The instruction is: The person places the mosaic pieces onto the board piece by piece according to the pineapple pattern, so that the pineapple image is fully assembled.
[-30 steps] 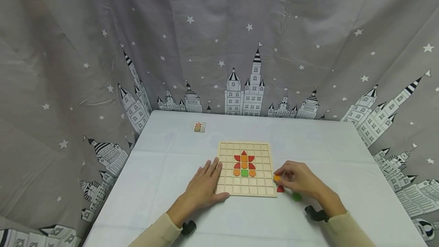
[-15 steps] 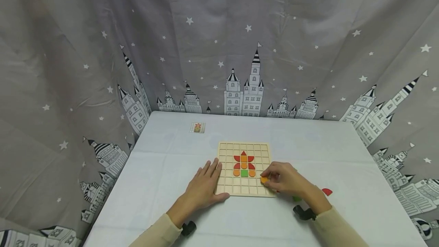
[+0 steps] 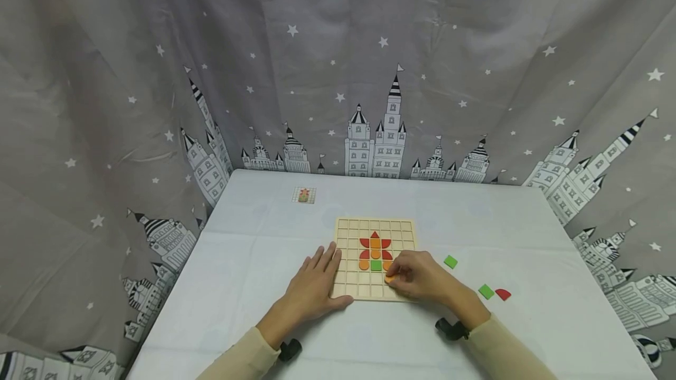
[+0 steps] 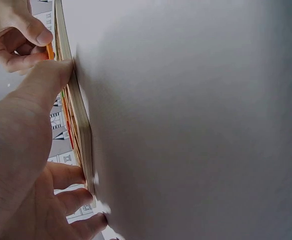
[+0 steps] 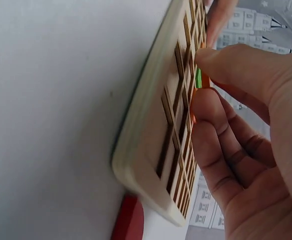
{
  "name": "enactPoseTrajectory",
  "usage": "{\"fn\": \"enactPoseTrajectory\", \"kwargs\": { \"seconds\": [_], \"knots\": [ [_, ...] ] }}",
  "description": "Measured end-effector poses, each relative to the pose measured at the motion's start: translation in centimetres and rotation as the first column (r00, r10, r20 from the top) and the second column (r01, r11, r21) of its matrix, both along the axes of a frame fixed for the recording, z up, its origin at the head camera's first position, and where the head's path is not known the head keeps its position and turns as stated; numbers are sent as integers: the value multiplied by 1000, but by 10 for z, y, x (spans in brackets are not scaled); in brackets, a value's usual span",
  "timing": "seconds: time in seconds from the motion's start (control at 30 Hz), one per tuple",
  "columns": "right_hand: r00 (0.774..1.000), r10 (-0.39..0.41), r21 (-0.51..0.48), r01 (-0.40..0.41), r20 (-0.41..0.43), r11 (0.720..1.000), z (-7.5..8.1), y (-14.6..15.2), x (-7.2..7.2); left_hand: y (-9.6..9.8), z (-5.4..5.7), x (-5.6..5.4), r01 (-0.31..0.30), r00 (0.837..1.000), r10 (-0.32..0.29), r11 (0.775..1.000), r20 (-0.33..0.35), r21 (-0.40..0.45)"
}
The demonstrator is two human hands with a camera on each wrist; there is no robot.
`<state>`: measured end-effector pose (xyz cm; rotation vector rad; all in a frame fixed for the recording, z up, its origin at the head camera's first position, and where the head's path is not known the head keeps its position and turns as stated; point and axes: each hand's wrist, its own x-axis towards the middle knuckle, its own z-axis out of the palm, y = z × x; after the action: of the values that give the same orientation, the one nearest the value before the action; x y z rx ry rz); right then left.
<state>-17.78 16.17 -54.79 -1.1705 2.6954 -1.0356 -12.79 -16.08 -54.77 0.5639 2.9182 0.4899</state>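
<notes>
A wooden grid board [image 3: 348,289] lies on the table, bearing flat pieces: a red triangle [image 3: 375,235], red quarter rounds [image 3: 386,244], an orange square [image 3: 375,244], several orange discs [image 3: 364,265] and a green square [image 3: 376,265]. Above the board's lower right cells, my right hand [image 3: 422,277] pinches an orange disc [image 3: 389,280] between thumb and fingers; the left wrist view shows this orange disc [image 4: 50,51] on edge. With fingers spread, my left hand [image 3: 314,286] rests against the board's left edge, its thumb at the front edge.
Right of the board lie two loose green squares [image 3: 450,261] and a red quarter round [image 3: 503,294]. A red piece [image 5: 128,220] sits by the board's corner in the right wrist view. A small pattern card [image 3: 304,195] lies at the back left, before a grey curtain [image 3: 317,63].
My right hand has carried the orange disc leftward from beside the board to over its lower right cells. This uncovers the loose green squares and red quarter round. My left hand stays put.
</notes>
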Motion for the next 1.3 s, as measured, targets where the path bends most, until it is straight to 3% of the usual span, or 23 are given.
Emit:
{"fn": "enactPoseTrajectory", "kwargs": {
  "seconds": [0.2,0.37,0.9,1.3],
  "knots": [
    [999,-1,47,3,-40,999,0,-12,4,-1,1,0,2,1000,-2,1000,1,1],
    [994,12,24,-9,-105,1000,0,-16,6,-1,1,0,7,1000,-7,1000,-6,3],
    [985,31,3,-31,-170,1000,-5,-31,3,0,0,0,6,1000,-6,1000,-8,-3],
    [994,21,42,-16,-109,999,-3,-31,3,0,-2,0,5,1000,-5,1000,-16,4]
  ]
}}
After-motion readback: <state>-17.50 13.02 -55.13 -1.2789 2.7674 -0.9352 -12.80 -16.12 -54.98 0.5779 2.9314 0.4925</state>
